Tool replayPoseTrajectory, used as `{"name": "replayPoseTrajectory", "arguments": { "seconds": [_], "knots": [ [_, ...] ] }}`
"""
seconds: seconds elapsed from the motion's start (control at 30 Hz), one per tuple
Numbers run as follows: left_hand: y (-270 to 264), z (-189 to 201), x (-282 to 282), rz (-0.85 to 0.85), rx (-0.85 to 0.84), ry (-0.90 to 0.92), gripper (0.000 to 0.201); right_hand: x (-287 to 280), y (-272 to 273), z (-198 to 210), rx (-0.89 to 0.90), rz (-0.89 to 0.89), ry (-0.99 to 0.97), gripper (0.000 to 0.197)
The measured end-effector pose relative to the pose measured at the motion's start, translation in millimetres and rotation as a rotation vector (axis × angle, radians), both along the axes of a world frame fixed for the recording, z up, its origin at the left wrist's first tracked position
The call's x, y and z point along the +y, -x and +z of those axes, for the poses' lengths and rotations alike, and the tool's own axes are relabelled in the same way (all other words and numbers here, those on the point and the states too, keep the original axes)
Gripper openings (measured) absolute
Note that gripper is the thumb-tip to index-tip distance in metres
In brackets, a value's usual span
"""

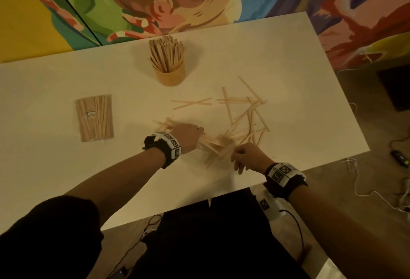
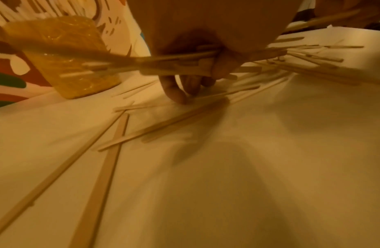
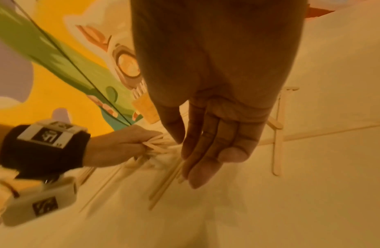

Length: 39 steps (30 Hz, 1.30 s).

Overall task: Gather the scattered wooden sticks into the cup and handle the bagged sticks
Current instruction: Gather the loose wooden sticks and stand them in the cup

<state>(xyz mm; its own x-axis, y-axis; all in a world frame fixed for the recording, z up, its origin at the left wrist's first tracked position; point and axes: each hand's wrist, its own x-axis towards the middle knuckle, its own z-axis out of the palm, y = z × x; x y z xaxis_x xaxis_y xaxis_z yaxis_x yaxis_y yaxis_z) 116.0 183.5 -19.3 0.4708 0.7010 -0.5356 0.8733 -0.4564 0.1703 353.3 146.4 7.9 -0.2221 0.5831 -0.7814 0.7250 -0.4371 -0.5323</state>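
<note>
Our left hand (image 1: pixel 187 136) curls its fingers round a bundle of sticks (image 2: pixel 176 64), gripping them low over the worktop (image 1: pixel 277 56); in the left wrist view the sticks cross the palm and jut out on both sides, blurred at the far end. Our right hand (image 1: pixel 248 156) reaches in just beside it with fingers (image 3: pixel 208 151) straight and close together, tips down at the loose sticks near the bundle; we cannot tell whether they touch any.

More scattered sticks (image 1: pixel 246 112) lie in a tangle on the worktop beyond our right hand, and two crossed sticks (image 1: pixel 192 103) lie apart between that tangle and the cup (image 1: pixel 170 75). The cup stands upright towards the far edge, packed with sticks that fan out above its rim. The bag of sticks (image 1: pixel 95 117) lies flat on the worktop, well to the left of our left hand, with a small label on its front.

A painted mural (image 1: pixel 168 1) fills the wall behind the worktop.
</note>
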Motion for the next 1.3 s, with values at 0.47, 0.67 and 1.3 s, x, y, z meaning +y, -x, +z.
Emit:
{"name": "replayPoseTrajectory", "arguments": {
  "seconds": [0.47,0.67,1.3],
  "knots": [
    [21,51,-6,0.502,-0.276,0.169,0.020,54,74,43,0.351,-0.261,-0.136,0.047],
    [41,71,-17,0.770,-0.395,0.221,0.025,65,90,62,0.275,-0.190,-0.321,0.052],
    [78,76,-21,0.561,-0.468,0.027,0.029,91,154,74,0.351,-0.119,-0.324,0.021]
  ]
}}
